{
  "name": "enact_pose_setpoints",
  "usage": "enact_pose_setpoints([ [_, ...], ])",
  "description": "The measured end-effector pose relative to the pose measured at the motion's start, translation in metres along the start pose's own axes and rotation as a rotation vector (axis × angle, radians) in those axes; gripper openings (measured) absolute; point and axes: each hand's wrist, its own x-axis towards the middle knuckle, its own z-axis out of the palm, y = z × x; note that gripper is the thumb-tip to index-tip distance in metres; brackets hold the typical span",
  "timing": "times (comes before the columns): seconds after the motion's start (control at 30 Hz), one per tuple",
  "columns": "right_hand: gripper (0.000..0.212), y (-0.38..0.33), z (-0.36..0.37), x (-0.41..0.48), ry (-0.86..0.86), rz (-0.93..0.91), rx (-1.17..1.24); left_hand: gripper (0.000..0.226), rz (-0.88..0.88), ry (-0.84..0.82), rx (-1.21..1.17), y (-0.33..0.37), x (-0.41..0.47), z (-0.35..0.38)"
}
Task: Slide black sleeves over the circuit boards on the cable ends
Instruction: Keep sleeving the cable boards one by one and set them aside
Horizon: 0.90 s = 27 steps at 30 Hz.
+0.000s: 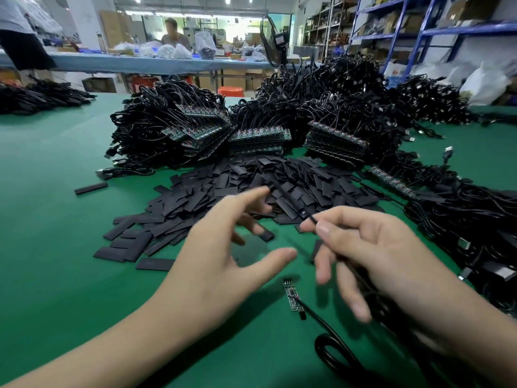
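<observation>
Circuit board (291,296) is lying on the desk (70,247) between the hands, untouched, while the left hand (221,256) is spreading empty fingers and the right hand (377,247) is pinching a black cable (291,201).

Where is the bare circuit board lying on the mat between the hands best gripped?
Probably pinch the circuit board by its long edges at the near end, where its cable joins, coming from the near right. It lies flat, and that leaves the far end free for a sleeve.

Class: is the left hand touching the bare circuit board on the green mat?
Apart. Head view shows green mat between left hand and circuit board.
</observation>
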Motion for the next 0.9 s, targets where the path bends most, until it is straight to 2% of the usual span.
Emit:
enact_pose_setpoints([
  [0.1,0.023,-0.008,-0.007,0.003,0.102,-0.005,0.052,0.059,0.11,-0.255,0.312,0.002,-0.005,0.002],
  [0.17,0.02,-0.019,-0.014,0.005,0.122,-0.046,-0.047,0.059,0.169,-0.374,0.443,0.003,-0.006,0.004],
  [0.23,0.01,-0.03,-0.03,0.007,0.153,-0.098,-0.313,0.054,0.192,-0.422,0.459,0.004,-0.005,0.004],
  [0.33,0.009,-0.041,-0.075,0.016,0.345,-0.17,-0.947,0.041,0.202,-0.434,0.389,0.002,-0.004,0.002],
  [0.37,0.012,-0.042,-0.093,0.02,0.409,-0.152,-1.164,0.036,0.201,-0.434,0.37,0.002,-0.004,0.003],
  [0.43,0.014,-0.043,-0.124,0.025,0.546,0.014,-1.486,0.029,0.213,-0.432,0.33,0.0,-0.004,0.004],
  [0.47,0.017,-0.042,-0.133,0.027,0.605,0.064,-1.578,0.027,0.22,-0.432,0.308,0.0,-0.004,0.004],
  [0.5,0.019,-0.041,-0.135,0.028,0.63,0.037,-1.635,0.025,0.216,-0.434,0.281,0.0,-0.004,0.004],
  [0.57,0.024,-0.039,-0.119,0.024,0.574,-0.18,-1.628,0.022,0.174,-0.42,0.198,0.002,-0.003,0.004],
  [0.63,0.043,-0.039,-0.079,0.017,0.397,-0.345,-1.524,0.018,0.119,-0.344,0.078,0.004,-0.003,0.004],
  [0.7,0.058,-0.032,-0.039,0.011,0.146,-0.262,-1.289,0.017,0.039,-0.247,-0.055,0.004,-0.002,0.003],
  [0.77,0.058,-0.018,-0.014,0.011,-0.075,-0.09,-1.104,0.018,-0.032,-0.191,-0.203,0.004,0.0,0.001],
  [0.83,0.046,-0.004,-0.002,0.012,-0.173,-0.045,-0.911,0.024,-0.091,-0.164,-0.328,0.003,0.001,0.0],
  [0.9,0.032,0.004,0.0,0.014,-0.184,-0.046,-0.692,0.026,-0.117,-0.138,-0.392,0.002,0.003,-0.003],
])
